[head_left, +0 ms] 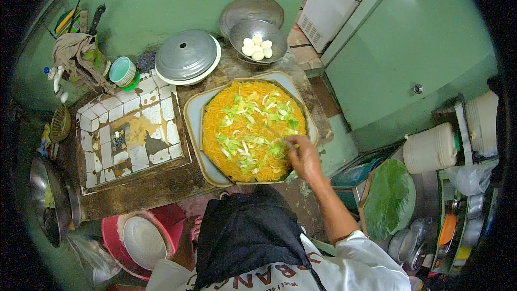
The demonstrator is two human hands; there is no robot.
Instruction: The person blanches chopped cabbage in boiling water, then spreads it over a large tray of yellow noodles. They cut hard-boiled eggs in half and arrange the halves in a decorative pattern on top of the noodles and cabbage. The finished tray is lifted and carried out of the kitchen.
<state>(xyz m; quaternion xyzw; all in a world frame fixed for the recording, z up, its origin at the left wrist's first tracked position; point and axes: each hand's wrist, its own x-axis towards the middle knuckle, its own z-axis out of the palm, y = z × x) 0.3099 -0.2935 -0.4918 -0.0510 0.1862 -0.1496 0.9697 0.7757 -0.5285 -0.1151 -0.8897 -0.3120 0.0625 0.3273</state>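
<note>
Over the yellow noodles point(223, 129), the right hand point(304, 156) half-curls beside shredded greens point(277, 149).

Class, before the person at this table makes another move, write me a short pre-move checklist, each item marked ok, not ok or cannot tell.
1. Right hand over the food: ok, it is above the right part of the noodles.
2. Anything held in that hand: cannot tell, the grip is unclear.
3. Chopped greens covering the whole surface: not ok, bare noodles show between the clumps.
4. Pale tray fully supported by the table: cannot tell, the apron hides part of the near edge.
5. Eggs contained: ok, grouped inside the metal strainer.
</note>
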